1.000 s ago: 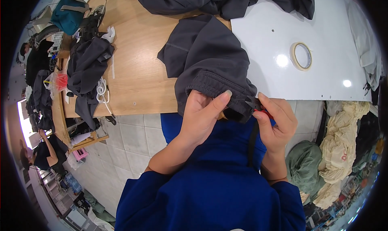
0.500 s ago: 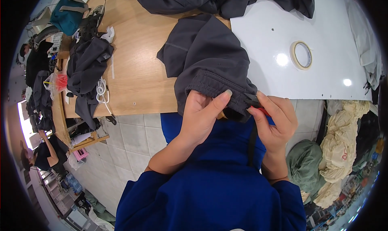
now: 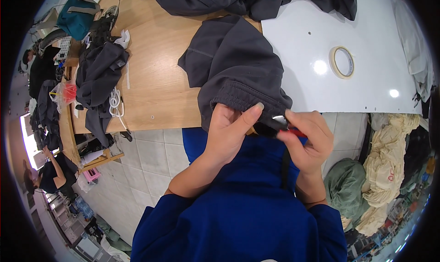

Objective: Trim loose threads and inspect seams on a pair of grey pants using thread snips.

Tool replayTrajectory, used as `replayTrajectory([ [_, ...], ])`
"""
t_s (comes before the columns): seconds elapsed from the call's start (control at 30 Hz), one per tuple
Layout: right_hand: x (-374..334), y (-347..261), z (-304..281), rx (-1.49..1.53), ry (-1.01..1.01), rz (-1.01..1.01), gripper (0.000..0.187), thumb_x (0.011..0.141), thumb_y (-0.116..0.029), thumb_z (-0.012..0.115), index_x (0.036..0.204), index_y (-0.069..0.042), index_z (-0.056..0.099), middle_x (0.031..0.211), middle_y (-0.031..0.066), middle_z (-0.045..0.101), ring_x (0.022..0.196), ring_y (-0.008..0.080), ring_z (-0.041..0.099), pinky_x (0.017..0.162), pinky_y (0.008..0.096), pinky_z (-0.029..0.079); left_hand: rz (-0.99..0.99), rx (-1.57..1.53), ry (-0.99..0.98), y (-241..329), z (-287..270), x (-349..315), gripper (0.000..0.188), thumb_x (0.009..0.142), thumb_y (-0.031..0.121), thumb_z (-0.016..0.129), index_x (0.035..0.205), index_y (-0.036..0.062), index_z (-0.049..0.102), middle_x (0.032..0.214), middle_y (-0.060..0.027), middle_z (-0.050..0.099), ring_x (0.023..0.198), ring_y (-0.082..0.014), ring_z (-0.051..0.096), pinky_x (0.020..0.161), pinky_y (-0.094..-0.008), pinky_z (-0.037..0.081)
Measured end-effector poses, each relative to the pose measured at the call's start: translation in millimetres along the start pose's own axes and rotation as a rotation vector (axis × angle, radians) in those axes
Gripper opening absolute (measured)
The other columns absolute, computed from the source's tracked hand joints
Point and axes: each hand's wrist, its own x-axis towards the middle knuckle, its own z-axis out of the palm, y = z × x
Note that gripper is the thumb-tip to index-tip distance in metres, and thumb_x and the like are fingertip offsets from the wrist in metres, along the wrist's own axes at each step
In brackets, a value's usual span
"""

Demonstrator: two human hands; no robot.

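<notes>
1. Left hand: fingers curled, thumb on top, pinching the ribbed hem of the dark grey garment at the table edge.
2. Right hand: fingers pressed together around a small red-handled tool; its metal tip touches the hem.
3. Garment lies over the wooden tabletop and the white board.
4. Tape roll on the board, well apart.
5. More dark clothing farther left.

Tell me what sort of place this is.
Probably a garment workshop. Dark grey fabric garments lie heaped on a long wooden worktable, a roll of pale tape sits on a white board, and cream and green cloth bundles are piled on the tiled floor.
</notes>
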Motion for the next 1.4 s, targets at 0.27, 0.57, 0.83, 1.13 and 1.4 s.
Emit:
replayTrajectory([
  [0.27, 4.5, -6.2, -6.8, 0.261, 0.021, 0.272, 0.047, 0.059, -0.015, 0.083, 0.099, 0.001, 0.065, 0.074, 0.0054, 0.059, 0.06, 0.0112, 0.05, 0.055, 0.0229, 0.04, 0.005, -0.015, 0.013, 0.4, 0.0, -1.0, 0.038, 0.092, 0.007, 0.049, 0.128, 0.0004, 0.038, 0.121, -0.0123, 0.053, 0.108, -0.0196, 0.056, 0.092, -0.0336, 0.046],
  [0.57, 5.6, -1.0, 17.0, 0.05, -0.082, 0.12, 0.033, 0.066, 0.004, 0.073, 0.097, -0.004, 0.069, 0.056, 0.0045, 0.049, 0.047, 0.0115, 0.042, 0.045, 0.0235, 0.034, 0.006, -0.083, 0.0, -5.5, 6.6, -5.2, 0.035, 0.093, 0.007, 0.049, 0.126, -0.0004, 0.041, 0.12, -0.0122, 0.054, 0.107, -0.0191, 0.056, 0.091, -0.0321, 0.046],
  [0.83, 3.3, 17.4, 9.6, 0.938, 0.371, 0.461, 0.015, 0.091, -0.01, 0.053, 0.08, 0.0, 0.055, 0.069, 0.0022, 0.052, 0.058, 0.005, 0.037, 0.054, 0.0196, 0.027, 0.049, -0.083, 0.03, -3.2, -2.9, 3.9, 0.031, 0.093, 0.006, 0.048, 0.123, -0.0006, 0.043, 0.115, -0.0117, 0.057, 0.102, -0.0187, 0.059, 0.088, -0.0325, 0.049],
  [1.13, 7.5, 6.0, 29.9, 0.037, 0.118, 0.096, 0.018, 0.07, 0.003, 0.069, 0.087, -0.002, 0.066, 0.061, 0.004, 0.057, 0.05, 0.0143, 0.047, 0.048, 0.0234, 0.036, -0.011, -0.056, 0.057, -8.2, 1.6, 1.6, 0.03, 0.093, 0.007, 0.049, 0.121, 0.0004, 0.044, 0.113, -0.0115, 0.057, 0.099, -0.0182, 0.06, 0.085, -0.0326, 0.051],
  [1.4, -15.6, 15.3, 21.4, 0.561, 0.122, 0.052, 0.008, 0.082, -0.008, 0.065, 0.08, -0.002, 0.059, 0.065, 0.0043, 0.056, 0.053, 0.009, 0.046, 0.049, 0.0213, 0.033, 0.014, -0.139, 0.075, 1.4, 1.9, 8.4, 0.027, 0.092, 0.01, 0.051, 0.117, 0.0001, 0.047, 0.108, -0.0106, 0.059, 0.096, -0.0179, 0.061, 0.084, -0.032, 0.051],
])
